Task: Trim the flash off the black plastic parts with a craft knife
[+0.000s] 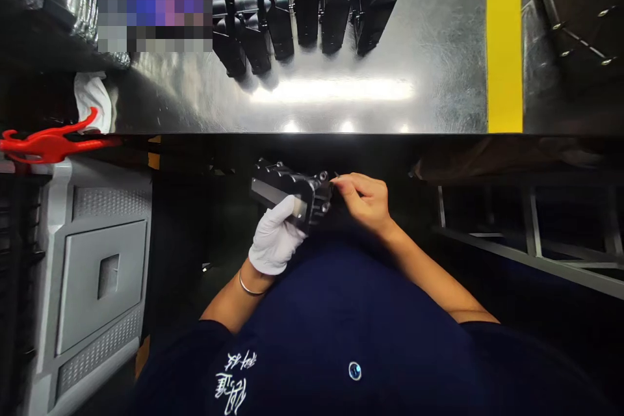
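My left hand [276, 236], in a white glove, is closed around a black moulded part [291, 190] and holds it below the table's front edge, close to my body. My bare right hand [364, 201] is at the part's right end, its fingers pinched together on something small and dark that I cannot make out. A thin bracelet sits on my left wrist.
A shiny metal table [429, 78] carries rows of similar black parts [307, 0] at the back. A yellow stripe [504, 39] runs down its right side. A grey plastic crate [92, 273] stands at my left, with a red tool [49, 143] and a white cloth [92, 101] above it.
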{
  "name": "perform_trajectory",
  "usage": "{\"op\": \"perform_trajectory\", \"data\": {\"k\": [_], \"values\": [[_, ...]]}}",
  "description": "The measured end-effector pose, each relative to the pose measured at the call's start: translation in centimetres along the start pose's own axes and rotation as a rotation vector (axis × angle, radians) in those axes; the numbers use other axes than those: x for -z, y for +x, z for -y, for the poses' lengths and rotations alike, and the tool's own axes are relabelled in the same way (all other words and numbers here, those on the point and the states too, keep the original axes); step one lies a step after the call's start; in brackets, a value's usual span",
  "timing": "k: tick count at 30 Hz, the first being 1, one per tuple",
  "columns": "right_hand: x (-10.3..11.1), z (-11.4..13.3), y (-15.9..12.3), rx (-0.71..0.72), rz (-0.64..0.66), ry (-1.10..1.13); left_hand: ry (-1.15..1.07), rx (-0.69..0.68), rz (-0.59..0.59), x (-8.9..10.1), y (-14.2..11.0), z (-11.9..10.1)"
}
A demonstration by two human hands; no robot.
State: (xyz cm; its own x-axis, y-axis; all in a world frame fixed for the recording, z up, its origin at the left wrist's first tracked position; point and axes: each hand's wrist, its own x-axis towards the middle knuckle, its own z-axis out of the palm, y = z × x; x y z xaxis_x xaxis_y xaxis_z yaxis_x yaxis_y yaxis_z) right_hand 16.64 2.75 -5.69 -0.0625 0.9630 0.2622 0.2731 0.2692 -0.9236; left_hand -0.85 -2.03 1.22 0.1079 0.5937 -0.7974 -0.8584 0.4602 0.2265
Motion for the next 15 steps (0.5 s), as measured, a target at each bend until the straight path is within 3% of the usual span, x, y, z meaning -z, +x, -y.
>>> {"op": "perform_trajectory", "data": {"k": [3,9,15], "values": [[0.9,-0.8,0.0,-0.162,-0.079,-0.043,0.026,-0.011,0.037,-0.1,-0.8,0.1],[1.5,2.5,-0.8,0.117,0.084,0.065,-0.051,0.000,-0.050,-1.1,0.0,0.0],[0.9,3.6,-0.4,0.206,0.140,0.143,0.058,-0.017,-0.045,-1.2,0.3,0.7]]}}
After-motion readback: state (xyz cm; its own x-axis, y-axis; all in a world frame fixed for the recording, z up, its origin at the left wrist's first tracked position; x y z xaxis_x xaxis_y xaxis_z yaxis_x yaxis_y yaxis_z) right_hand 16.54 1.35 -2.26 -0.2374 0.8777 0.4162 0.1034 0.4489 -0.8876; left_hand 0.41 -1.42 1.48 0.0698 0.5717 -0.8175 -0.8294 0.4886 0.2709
